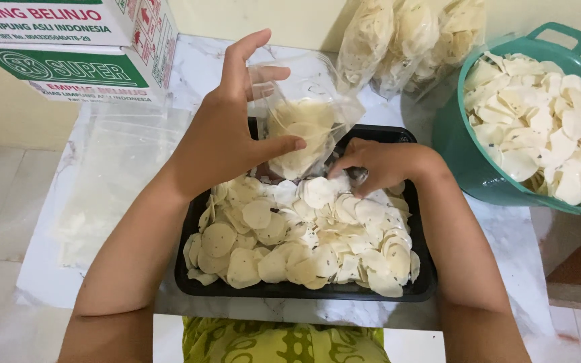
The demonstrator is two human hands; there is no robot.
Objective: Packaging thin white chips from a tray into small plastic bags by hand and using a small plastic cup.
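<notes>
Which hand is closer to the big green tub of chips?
Right. The right hand digs into the black tray just beside the green tub; the left hand holds the clear bag, farther away.

Hands [237,128] on chip-filled bag [304,128]

Right hand [378,165] fingertips hidden among chips; green tub [479,168] cut off right

teal tub [469,165] of chips, cardboard box [68,47], filled bags [405,33]
</notes>
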